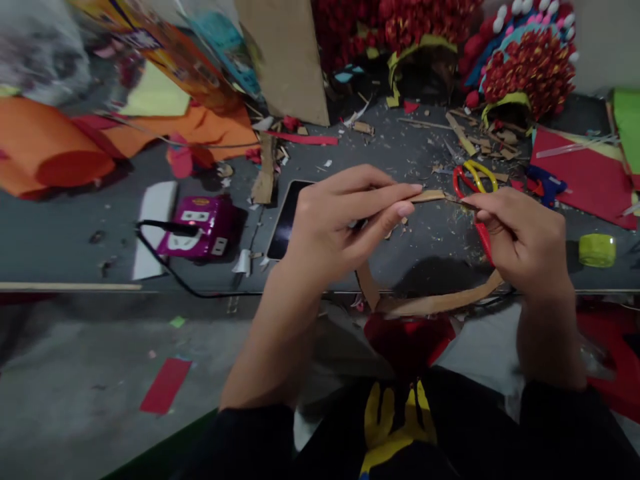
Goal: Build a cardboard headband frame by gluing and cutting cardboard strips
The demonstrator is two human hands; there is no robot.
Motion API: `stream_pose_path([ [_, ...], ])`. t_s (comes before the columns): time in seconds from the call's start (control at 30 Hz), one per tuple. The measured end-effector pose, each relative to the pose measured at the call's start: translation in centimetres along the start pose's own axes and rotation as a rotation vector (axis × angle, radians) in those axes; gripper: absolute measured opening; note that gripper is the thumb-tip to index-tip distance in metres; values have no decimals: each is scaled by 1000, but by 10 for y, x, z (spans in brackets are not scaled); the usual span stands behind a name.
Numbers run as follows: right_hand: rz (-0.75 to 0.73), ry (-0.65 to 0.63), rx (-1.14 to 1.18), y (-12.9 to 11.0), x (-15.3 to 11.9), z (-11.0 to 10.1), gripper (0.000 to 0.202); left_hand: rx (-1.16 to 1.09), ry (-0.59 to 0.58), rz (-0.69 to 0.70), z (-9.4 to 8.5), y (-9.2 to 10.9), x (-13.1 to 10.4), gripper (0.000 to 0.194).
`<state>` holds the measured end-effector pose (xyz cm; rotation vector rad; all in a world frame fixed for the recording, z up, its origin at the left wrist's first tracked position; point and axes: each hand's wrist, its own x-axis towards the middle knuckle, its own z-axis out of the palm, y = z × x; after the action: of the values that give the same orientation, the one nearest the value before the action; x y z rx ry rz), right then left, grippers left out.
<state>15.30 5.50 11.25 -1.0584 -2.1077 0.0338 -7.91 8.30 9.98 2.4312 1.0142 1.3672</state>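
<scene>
A long brown cardboard strip hangs as a loop over the table's front edge, its upper part stretched between my hands. My left hand is closed, the thumb and straight fingers pinching the strip near one end. On the right, my right hand pinches the narrow, darker end with thumb and forefinger; its exact tip is hard to make out. Just behind the right fingertips lie scissors with red and yellow handles. Partly under that hand is a red object whose kind I cannot tell.
A smartphone lies beside my left hand, with a purple power socket and plugged cable further left. Yellow tape and a blue glue gun are at right. Red-flowered headdresses stand behind scattered scraps; orange sheet is left.
</scene>
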Motion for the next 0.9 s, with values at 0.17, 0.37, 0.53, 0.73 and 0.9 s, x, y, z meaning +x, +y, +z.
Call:
stream_pose_path([
  [0.17,-82,97,14,-11,12,-14,33,83,52,161,-19,7,10,21],
  [0.37,-149,128,86,-11,20,-18,40,99,95,282,-32,11,15,18],
  [0.53,-166,141,81,-7,19,-16,43,127,109,302,-33,8,15,16],
  [0.73,-148,162,87,-3,13,-10,52,112,123,312,-27,4,11,19],
  [0.9,-144,159,97,-4,11,-7,56,121,136,263,-28,9,8,20],
])
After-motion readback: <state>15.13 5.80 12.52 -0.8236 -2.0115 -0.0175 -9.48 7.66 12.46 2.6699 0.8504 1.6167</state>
